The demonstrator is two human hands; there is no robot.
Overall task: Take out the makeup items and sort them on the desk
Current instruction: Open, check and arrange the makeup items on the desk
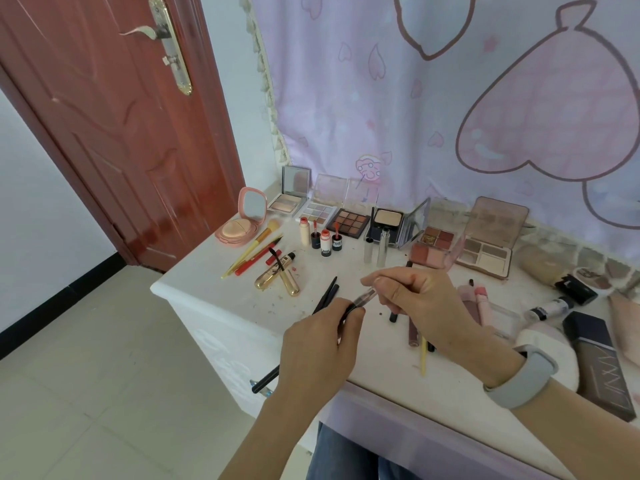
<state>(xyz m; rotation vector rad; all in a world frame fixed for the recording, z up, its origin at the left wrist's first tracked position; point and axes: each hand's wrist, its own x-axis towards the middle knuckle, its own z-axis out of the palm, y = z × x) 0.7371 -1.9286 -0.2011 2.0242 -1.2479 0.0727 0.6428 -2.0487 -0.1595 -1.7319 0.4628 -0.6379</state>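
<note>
Your left hand pinched a slim black pencil while your right hand pinched its clear cap above the desk. You seemed mid-sorting; next it likely needed laying beside the pencils

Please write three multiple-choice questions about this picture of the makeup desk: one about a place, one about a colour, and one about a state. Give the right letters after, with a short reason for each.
1. Where does the round pink cushion compact with mirror stand on the white desk?
A. at the far left end of the back row
B. at the near right corner
C. on the floor

2. What colour is the band on the right wrist?
A. red
B. grey
C. green

3. What is the state of the dark nine-pan eyeshadow palette?
A. shut
B. lying open
C. upside down

Answers:
1 A, it sits left of all the palettes, nearest the door.
2 B, the wristband looks pale grey.
3 B, its brown pans are showing.

Both the left hand and right hand hold a thin clear-and-dark pen-like item.
</note>
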